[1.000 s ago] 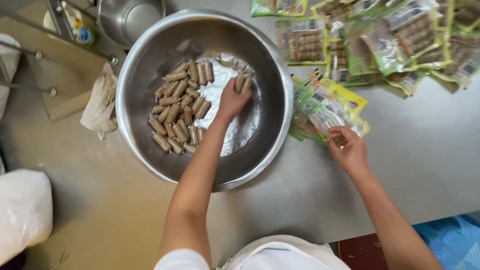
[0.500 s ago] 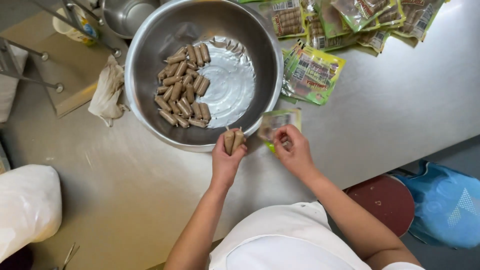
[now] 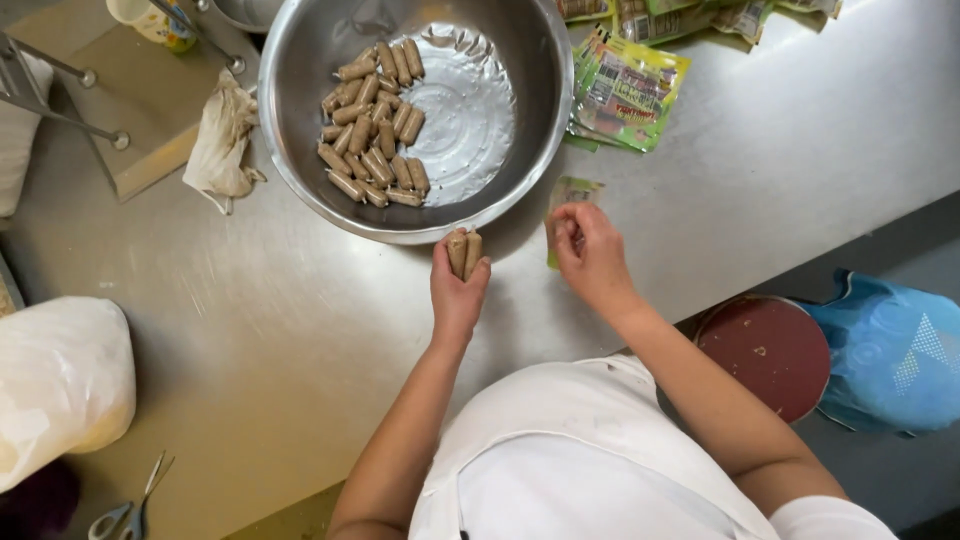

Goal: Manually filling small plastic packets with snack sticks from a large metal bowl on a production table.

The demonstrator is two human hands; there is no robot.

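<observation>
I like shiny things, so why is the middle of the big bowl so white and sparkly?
Head view: overhead light bounces off the bowl floor as white glare; the sausages beside it stay sharp; the pouch at the right hand looks slightly blurred.

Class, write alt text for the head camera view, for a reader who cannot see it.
A person's left hand grips a few brown sausages while the right hand holds an empty green pouch, over a steel table. Behind the hands, a large steel bowl holds more sausages, beside a stack of pouches.
</observation>
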